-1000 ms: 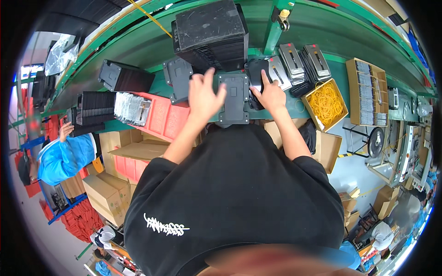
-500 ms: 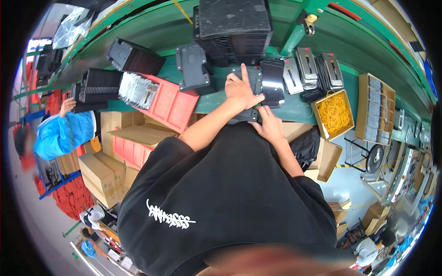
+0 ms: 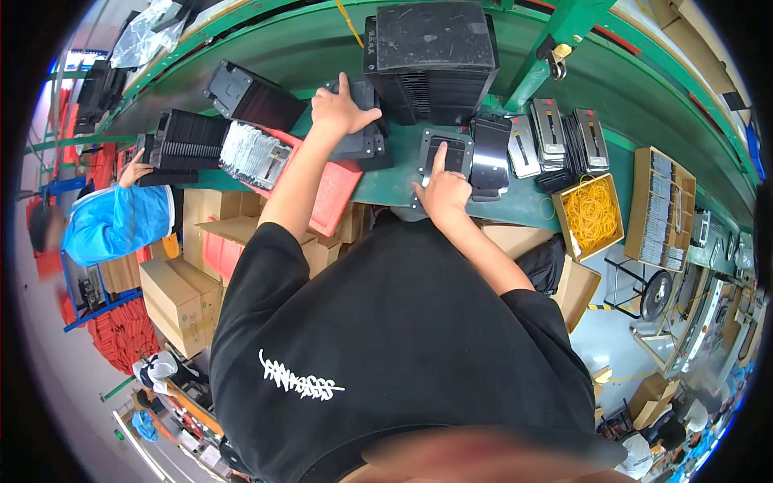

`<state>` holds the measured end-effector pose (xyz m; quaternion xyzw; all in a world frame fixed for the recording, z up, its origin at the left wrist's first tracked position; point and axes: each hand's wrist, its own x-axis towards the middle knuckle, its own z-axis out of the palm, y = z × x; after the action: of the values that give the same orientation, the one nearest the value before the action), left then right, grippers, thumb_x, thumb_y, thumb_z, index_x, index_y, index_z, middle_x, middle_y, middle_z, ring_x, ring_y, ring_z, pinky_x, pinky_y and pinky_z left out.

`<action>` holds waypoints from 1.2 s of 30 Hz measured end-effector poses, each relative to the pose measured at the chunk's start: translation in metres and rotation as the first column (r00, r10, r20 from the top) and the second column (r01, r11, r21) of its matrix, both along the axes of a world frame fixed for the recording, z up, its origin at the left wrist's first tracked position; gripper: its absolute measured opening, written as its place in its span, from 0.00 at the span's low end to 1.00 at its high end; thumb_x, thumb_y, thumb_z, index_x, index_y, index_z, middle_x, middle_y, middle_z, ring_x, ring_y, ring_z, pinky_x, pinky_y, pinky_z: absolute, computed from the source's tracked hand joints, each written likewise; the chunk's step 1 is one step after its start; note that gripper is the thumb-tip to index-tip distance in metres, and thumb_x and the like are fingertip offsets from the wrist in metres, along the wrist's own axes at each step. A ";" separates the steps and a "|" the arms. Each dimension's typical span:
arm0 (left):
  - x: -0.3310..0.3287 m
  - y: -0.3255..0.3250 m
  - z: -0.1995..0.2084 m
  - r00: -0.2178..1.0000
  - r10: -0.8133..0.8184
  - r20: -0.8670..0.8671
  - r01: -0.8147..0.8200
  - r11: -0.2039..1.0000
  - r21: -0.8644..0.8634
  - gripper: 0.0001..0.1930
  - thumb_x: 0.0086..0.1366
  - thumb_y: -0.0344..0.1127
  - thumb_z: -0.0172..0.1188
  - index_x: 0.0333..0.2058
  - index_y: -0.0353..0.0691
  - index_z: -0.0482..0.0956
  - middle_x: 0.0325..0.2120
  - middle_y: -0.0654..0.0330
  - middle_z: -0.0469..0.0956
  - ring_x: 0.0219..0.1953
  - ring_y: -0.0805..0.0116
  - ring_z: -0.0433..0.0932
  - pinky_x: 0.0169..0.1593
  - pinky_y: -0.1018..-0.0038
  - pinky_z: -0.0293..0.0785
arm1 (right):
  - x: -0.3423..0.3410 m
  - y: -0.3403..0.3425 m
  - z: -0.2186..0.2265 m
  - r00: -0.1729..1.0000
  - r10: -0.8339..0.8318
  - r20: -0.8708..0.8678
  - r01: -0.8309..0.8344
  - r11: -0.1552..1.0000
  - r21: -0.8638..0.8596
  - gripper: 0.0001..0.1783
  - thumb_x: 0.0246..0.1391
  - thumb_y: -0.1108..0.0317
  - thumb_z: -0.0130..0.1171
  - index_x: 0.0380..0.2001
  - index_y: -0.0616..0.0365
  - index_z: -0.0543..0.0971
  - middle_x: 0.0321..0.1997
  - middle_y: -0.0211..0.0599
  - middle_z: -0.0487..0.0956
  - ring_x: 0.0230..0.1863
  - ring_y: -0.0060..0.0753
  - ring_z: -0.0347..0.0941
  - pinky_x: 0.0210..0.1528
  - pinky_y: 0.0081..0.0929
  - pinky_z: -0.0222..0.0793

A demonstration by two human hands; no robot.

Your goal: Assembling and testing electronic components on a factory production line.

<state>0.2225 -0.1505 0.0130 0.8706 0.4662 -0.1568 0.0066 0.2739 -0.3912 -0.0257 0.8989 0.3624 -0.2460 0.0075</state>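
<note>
My left hand lies over a stack of black plastic panels, its thumb and forefinger spread. Whether it grips the top panel is hidden beneath the palm. My right hand rests at the near part of a black panel with a raised frame and corner holes, lying on the green bench. Its forefinger stretches across the panel, with the thumb apart and the other fingers bent. Just right of that panel stand glossy dark plates. A tall block of stacked black panels rises behind.
Grey plates with dark strips stand at the right, near a box of yellow rubber bands and a divided carton. Leftward are a red tray, wrapped parts and more black panels. A blue-sleeved co-worker reaches in.
My left hand has moved left, from the panel before me onto the stack of panels. My right hand has moved farther onto the bench panel. The view has shifted slightly.
</note>
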 end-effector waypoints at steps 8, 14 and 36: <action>0.006 0.007 -0.020 1.000 -0.003 0.011 0.003 1.000 0.010 0.68 0.43 0.84 0.57 0.74 0.47 0.43 0.57 0.29 0.65 0.60 0.33 0.69 0.61 0.54 0.70 | 0.041 -0.016 0.001 0.976 -0.021 -0.216 0.074 0.967 0.242 0.56 0.51 0.40 0.62 0.75 0.51 0.49 0.39 0.55 0.83 0.32 0.51 0.83 0.35 0.44 0.79; -0.025 -0.024 0.007 0.974 -0.051 0.219 0.036 0.997 0.075 0.53 0.57 0.72 0.57 0.71 0.40 0.56 0.54 0.29 0.68 0.54 0.34 0.73 0.58 0.54 0.71 | 0.083 -0.065 0.027 0.964 -0.232 -0.130 0.266 0.864 0.428 0.48 0.54 0.40 0.60 0.74 0.43 0.57 0.41 0.62 0.80 0.43 0.59 0.80 0.44 0.48 0.76; 0.008 -0.180 -0.071 0.904 0.190 0.382 0.093 0.787 -0.610 0.61 0.64 0.47 0.65 0.68 0.28 0.19 0.57 0.20 0.59 0.53 0.27 0.72 0.60 0.55 0.71 | 0.124 -0.092 -0.104 0.383 -0.350 -0.855 0.847 0.501 0.175 0.45 0.50 0.47 0.70 0.60 0.73 0.69 0.51 0.50 0.79 0.50 0.37 0.77 0.54 0.30 0.71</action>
<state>0.2301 -0.3301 -0.0580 0.8205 0.3993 -0.1070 0.3948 0.3980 -0.4836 -0.1297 0.7382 0.0099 -0.4354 -0.5152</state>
